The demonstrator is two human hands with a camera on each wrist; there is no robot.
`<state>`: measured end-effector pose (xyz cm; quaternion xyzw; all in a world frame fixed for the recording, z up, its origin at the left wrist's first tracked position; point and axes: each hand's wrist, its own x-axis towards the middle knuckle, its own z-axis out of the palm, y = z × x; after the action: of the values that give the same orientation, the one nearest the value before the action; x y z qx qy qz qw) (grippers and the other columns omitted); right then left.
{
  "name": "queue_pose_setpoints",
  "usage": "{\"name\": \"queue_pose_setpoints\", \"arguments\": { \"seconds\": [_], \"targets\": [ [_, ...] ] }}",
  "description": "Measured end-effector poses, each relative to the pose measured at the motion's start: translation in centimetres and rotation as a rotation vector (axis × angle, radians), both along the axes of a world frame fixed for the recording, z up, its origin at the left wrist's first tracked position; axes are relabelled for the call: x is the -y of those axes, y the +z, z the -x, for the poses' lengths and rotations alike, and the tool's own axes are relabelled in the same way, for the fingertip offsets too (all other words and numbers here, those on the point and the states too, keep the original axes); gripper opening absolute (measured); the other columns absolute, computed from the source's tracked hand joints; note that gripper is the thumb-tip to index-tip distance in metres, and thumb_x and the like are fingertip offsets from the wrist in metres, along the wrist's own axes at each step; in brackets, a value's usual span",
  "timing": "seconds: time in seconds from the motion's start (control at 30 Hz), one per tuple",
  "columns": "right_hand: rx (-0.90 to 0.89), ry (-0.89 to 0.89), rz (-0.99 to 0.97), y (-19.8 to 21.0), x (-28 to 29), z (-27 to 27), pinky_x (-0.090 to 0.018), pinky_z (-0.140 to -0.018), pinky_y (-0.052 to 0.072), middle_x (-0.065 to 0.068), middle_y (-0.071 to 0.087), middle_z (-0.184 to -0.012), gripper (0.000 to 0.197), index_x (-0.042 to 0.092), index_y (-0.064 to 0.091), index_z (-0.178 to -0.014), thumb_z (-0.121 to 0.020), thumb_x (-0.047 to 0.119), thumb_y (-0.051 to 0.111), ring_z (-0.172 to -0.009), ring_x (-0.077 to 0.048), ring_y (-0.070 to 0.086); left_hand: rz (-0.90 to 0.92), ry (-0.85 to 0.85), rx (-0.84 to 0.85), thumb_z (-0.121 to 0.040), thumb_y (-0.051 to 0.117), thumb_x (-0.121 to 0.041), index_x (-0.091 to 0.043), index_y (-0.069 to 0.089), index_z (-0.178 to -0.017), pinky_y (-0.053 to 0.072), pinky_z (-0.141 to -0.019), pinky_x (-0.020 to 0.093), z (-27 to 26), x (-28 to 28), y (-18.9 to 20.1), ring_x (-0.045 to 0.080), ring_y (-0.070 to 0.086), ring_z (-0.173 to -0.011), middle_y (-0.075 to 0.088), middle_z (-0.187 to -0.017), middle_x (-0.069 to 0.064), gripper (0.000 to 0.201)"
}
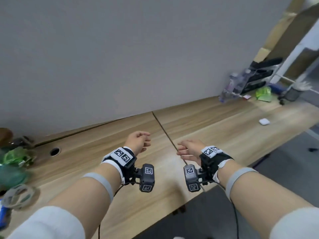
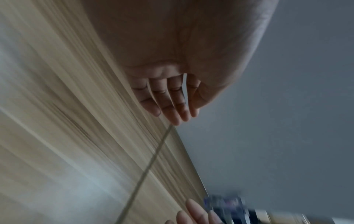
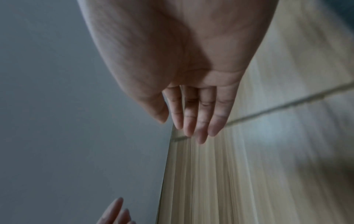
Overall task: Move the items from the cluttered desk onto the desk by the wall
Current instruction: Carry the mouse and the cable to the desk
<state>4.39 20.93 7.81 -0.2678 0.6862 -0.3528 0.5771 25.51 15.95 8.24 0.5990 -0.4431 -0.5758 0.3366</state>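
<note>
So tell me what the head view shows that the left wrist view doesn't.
Only the head view shows the white case, the green bag, the blurred clear bottles, the green clutter at far left and the cable hole. Only the left wrist view shows the left hand's palm side, fingers relaxed and empty. Both show the wooden desk, its seam, the grey wall and the right hand.

bench (image 1: 215, 128): pale wood grain, streaked lengthwise, one dark seam across it
wall (image 1: 120, 49): plain grey
wrist bands (image 1: 122, 155): white with black-and-white square code markers
wrist cameras (image 1: 147, 177): dark grey (each carries the same checkered markers)
sleeves (image 1: 51, 223): white
small case (image 1: 264, 121): white
crumpled wrapper (image 1: 263, 94): bright green
bottles (image 1: 231, 90): clear, faintly purple, blurred
</note>
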Motion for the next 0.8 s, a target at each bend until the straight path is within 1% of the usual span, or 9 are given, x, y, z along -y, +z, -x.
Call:
{"name": "queue_pose_setpoints", "arguments": {
  "seconds": [0.1,0.17,0.3,0.4,0.47,0.53,0.63,0.7,0.8],
  "targets": [
    [0.017,-0.107,0.026,0.5,-1.1,9.2,-0.031,-0.068,0.052,-0.01,0.061,-0.089,0.028,-0.001,0.056,-0.124,-0.1,0.011,0.051,-0.072,-0.022,0.063,0.025,-0.077,-0.008,-0.096,0.046,-0.005,-0.014,0.066,-0.096,0.046,-0.064,0.028,9.6,1.0,0.7,0.015,0.063,-0.066,0.067,-0.084,0.002,0.022],
    [0.011,-0.161,0.044,1.1,-2.0,15.6,-0.029,-0.064,0.049,-0.009,0.059,-0.085,0.022,0.001,0.056,-0.119,-0.099,0.01,0.05,-0.069,-0.022,0.061,0.022,-0.121,-0.024,-0.096,0.047,-0.006,-0.015,0.066,-0.092,0.047,-0.064,0.027,16.3,1.5,1.0,0.015,0.063,-0.065,0.067,-0.082,0.001,0.021],
    [-0.027,-0.264,0.067,2.5,-4.1,28.1,-0.029,-0.063,0.048,-0.008,0.06,-0.082,0.016,0.004,0.058,-0.113,-0.098,0.011,0.054,-0.067,-0.021,0.061,0.008,-0.219,-0.063,-0.095,0.048,-0.003,-0.013,0.064,-0.095,0.047,-0.061,0.026,28.7,1.6,1.5,0.015,0.063,-0.064,0.065,-0.079,0.001,0.019],
    [-0.071,-0.351,0.066,3.4,-5.6,36.1,-0.028,-0.061,0.046,-0.007,0.059,-0.079,0.012,0.006,0.058,-0.108,-0.099,0.011,0.054,-0.064,-0.02,0.059,-0.002,-0.268,-0.073,-0.094,0.048,-0.002,-0.013,0.065,-0.094,0.047,-0.064,0.028,36.5,1.5,1.9,0.017,0.063,-0.067,0.065,-0.08,0.002,0.019],
    [-0.093,-0.399,0.064,3.7,-6.3,40.5,-0.026,-0.058,0.043,-0.006,0.058,-0.077,0.01,0.007,0.058,-0.108,-0.099,0.01,0.053,-0.061,-0.018,0.057,-0.016,-0.298,-0.079,-0.095,0.048,-0.002,-0.012,0.065,-0.094,0.047,-0.065,0.028,41.0,1.7,1.9,0.018,0.064,-0.069,0.064,-0.081,0.004,0.019],
    [-0.105,-0.424,0.064,3.5,-6.6,43.5,-0.024,-0.055,0.042,-0.006,0.057,-0.075,0.01,0.007,0.058,-0.107,-0.099,0.01,0.052,-0.059,-0.017,0.056,-0.03,-0.332,-0.079,-0.094,0.05,-0.002,-0.01,0.065,-0.097,0.047,-0.063,0.028,44.2,2.0,1.6,0.018,0.064,-0.069,0.064,-0.083,0.005,0.017],
    [-0.137,-0.456,0.06,2.8,-6.4,48.4,-0.024,-0.056,0.044,-0.005,0.059,-0.076,0.013,0.007,0.062,-0.107,-0.099,0.011,0.053,-0.06,-0.016,0.058,-0.046,-0.393,-0.063,-0.094,0.053,-0.004,-0.01,0.066,-0.1,0.047,-0.064,0.027,50.2,3.1,0.7,0.017,0.064,-0.071,0.065,-0.084,0.004,0.016],
    [-0.161,-0.467,0.041,1.7,-5.9,51.3,-0.025,-0.057,0.046,-0.005,0.061,-0.076,0.013,0.007,0.064,-0.105,-0.099,0.012,0.054,-0.061,-0.016,0.06,-0.071,-0.426,-0.05,-0.094,0.054,-0.004,-0.011,0.065,-0.098,0.046,-0.064,0.027,54.0,4.3,-0.5,0.017,0.064,-0.071,0.064,-0.084,0.003,0.014],
    [-0.185,-0.462,-0.005,-0.3,-4.4,55.5,-0.026,-0.056,0.047,-0.005,0.063,-0.074,0.012,0.008,0.066,-0.099,-0.097,0.014,0.055,-0.061,-0.017,0.061,-0.136,-0.45,-0.019,-0.092,0.056,-0.003,-0.014,0.064,-0.094,0.045,-0.063,0.026,59.2,6.7,-3.4,0.014,0.064,-0.07,0.064,-0.085,0.002,0.014]
  ]
}}
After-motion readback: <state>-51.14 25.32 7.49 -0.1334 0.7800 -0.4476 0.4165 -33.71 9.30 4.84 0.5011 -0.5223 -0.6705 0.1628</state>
